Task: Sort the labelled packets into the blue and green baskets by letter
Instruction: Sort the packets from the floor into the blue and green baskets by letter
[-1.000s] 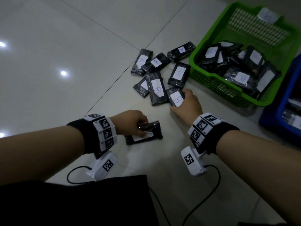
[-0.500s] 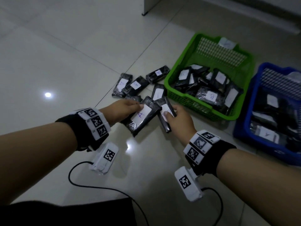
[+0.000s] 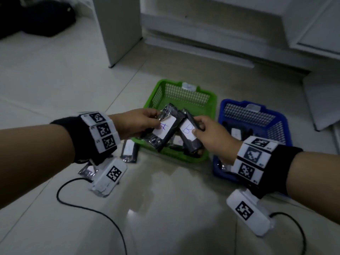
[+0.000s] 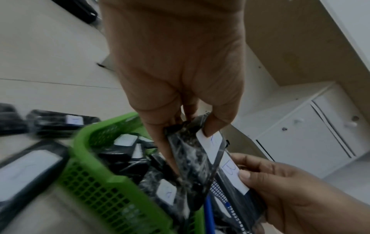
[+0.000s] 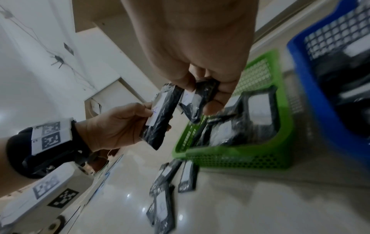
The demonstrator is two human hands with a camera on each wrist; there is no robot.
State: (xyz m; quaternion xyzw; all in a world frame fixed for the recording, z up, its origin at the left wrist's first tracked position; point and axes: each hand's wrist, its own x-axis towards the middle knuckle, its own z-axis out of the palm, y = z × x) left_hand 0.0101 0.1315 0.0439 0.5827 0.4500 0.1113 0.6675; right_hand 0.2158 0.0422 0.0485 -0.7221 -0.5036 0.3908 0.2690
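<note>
The left hand (image 3: 136,124) grasps a black packet with the label A (image 3: 163,130), its thumb on the white label and the fingers behind. The right hand (image 3: 214,138) grasps a second black packet with the label B (image 3: 189,137) in the same manner, thumb on the label. Both packets are held in the air above the green basket (image 3: 156,97), close beside each other, and in the head view their edges seem to touch, though I cannot tell this for certain. The green basket stands on the floor (image 3: 165,208) and already contains several black packets (image 5: 258,110) with white labels; their letters are too blurred to read. The blue basket (image 3: 283,124) stands just beside the green basket, on its right, and also holds packets. More loose packets (image 3: 129,150) lie on the floor near the left front corner of the green basket. Behind the green basket stands white furniture (image 3: 121,28).
</note>
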